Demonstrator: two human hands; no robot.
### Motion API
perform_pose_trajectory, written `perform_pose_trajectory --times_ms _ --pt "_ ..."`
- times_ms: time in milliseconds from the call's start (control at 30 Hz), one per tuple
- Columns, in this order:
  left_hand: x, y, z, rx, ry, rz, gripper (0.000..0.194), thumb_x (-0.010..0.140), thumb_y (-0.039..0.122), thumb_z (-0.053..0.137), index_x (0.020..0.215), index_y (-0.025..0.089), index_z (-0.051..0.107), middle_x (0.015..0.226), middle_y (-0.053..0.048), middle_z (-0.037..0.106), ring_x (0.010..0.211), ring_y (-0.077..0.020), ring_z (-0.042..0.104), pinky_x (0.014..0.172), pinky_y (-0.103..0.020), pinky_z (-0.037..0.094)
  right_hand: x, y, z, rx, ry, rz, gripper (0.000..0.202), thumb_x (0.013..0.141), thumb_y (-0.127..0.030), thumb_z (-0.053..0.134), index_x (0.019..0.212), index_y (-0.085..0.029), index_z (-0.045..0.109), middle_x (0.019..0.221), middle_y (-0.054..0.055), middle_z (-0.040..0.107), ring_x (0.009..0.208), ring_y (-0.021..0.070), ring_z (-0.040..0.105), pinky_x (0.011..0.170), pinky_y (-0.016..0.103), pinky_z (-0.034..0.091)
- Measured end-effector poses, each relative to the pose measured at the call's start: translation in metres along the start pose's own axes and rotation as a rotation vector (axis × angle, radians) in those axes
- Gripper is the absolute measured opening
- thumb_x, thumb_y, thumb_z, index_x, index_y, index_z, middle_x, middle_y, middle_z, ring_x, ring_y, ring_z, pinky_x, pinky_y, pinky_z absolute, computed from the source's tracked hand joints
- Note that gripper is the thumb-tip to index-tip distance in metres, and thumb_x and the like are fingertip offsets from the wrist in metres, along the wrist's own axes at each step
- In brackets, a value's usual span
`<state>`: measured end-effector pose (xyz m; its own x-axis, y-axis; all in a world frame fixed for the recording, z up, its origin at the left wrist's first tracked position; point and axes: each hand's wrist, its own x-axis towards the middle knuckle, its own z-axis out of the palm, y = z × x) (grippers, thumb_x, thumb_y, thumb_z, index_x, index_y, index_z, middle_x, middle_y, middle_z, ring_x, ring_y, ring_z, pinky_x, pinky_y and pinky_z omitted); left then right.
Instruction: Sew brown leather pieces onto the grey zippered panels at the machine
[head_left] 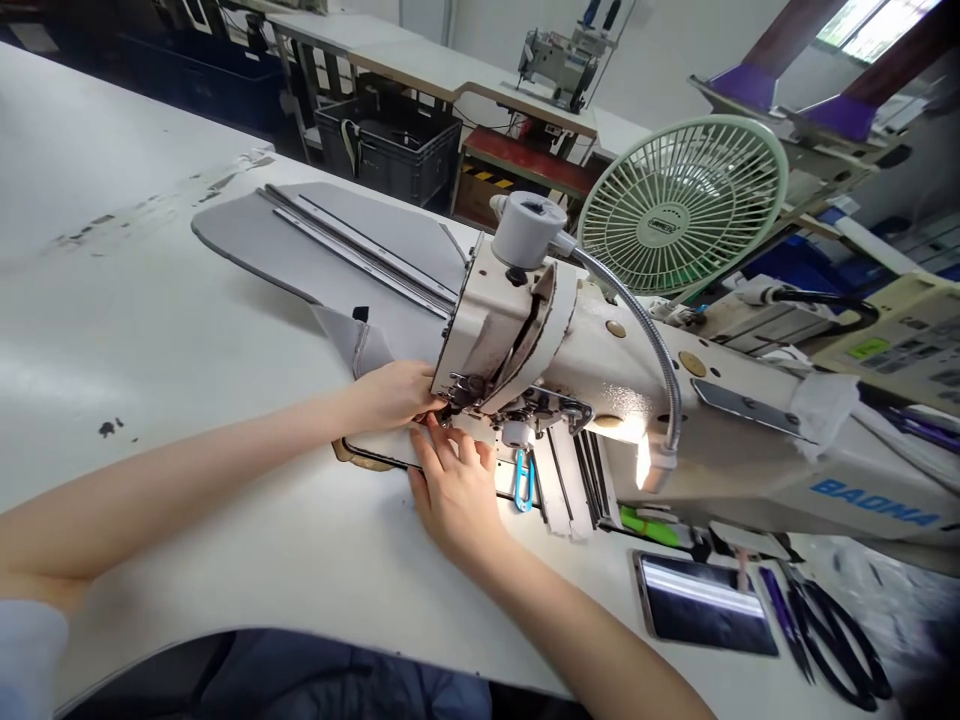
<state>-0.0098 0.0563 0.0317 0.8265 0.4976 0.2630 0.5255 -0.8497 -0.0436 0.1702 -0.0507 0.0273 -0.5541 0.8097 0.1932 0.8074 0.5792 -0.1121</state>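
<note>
A white sewing machine stands on the white table, its needle area partly covered by my fingers. Grey fabric with dark edging and long dark strips lies behind and left of the machine head, one corner folded up. My left hand reaches in beside the machine head, its fingers closed near the needle; what they pinch is hidden. Against the work at the needle rests my right hand, palm down with fingers spread over the machine bed. Blue thread snips lie just right of it.
To the right are a phone, black scissors and a green-handled tool. A green fan stands behind the machine. The lamp hangs low over the bed. Farther back are a grey crate and another machine.
</note>
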Motion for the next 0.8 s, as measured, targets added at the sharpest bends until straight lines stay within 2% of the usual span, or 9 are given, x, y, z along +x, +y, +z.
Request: perform_pose_trajectory --times_ms 133,200,433,600,667,800 --pt "-0.003 0.005 0.003 0.004 0.050 -0.051 0.013 0.083 0.009 0.055 0.091 0.017 0.063 0.089 -0.008 0.063 0.084 -0.0204 0.059 0.065 -0.028 0.044 -0.001 -0.001 -0.001 0.005 -0.003 0.004 0.041 0.101 -0.033 0.039 0.138 -0.019 0.049 0.149 0.009 0.046 0.119 0.0287 0.043 0.088 0.044 0.035" --pt "-0.005 0.008 0.004 0.002 0.056 -0.077 0.013 0.083 0.008 0.055 0.088 0.017 0.063 0.088 -0.007 0.062 0.082 -0.0199 0.059 0.063 -0.028 0.042 -0.002 -0.001 -0.001 0.008 -0.005 -0.001 0.041 0.101 -0.033 0.039 0.138 -0.019 0.049 0.150 0.009 0.046 0.118 0.0284 0.044 0.089 0.044 0.034" --pt "-0.007 0.010 0.004 -0.023 0.053 -0.069 0.011 0.083 0.010 0.057 0.076 0.018 0.060 0.075 -0.003 0.060 0.076 -0.0170 0.057 0.063 -0.027 0.040 -0.004 0.000 0.001 0.043 0.031 -0.017 0.038 0.100 -0.031 0.041 0.135 -0.019 0.052 0.146 0.009 0.050 0.118 0.0275 0.044 0.091 0.044 0.032" --pt "-0.005 0.010 -0.001 0.004 0.052 -0.069 0.015 0.085 0.007 0.054 0.080 0.018 0.063 0.077 -0.003 0.063 0.079 -0.0173 0.056 0.066 -0.029 0.039 -0.001 0.004 0.002 0.105 0.080 -0.050 0.035 0.100 -0.027 0.043 0.130 -0.018 0.056 0.142 0.007 0.055 0.116 0.0268 0.046 0.091 0.043 0.032" --pt "-0.007 0.012 -0.008 0.045 0.058 -0.089 0.016 0.089 0.011 0.051 0.084 0.018 0.065 0.083 -0.005 0.064 0.083 -0.0186 0.056 0.073 -0.032 0.040 0.000 0.005 0.002 0.135 0.119 -0.066 0.033 0.099 -0.025 0.044 0.128 -0.018 0.057 0.138 0.007 0.058 0.114 0.0255 0.048 0.091 0.042 0.033" --pt "-0.013 0.014 -0.019 0.156 0.025 -0.276 0.023 0.095 0.033 0.051 0.088 0.016 0.065 0.087 -0.008 0.064 0.087 -0.0235 0.056 0.077 -0.037 0.037 0.001 0.005 0.001 0.187 0.156 -0.092 0.030 0.099 -0.022 0.045 0.124 -0.019 0.060 0.126 0.007 0.066 0.108 0.0238 0.051 0.092 0.041 0.034"
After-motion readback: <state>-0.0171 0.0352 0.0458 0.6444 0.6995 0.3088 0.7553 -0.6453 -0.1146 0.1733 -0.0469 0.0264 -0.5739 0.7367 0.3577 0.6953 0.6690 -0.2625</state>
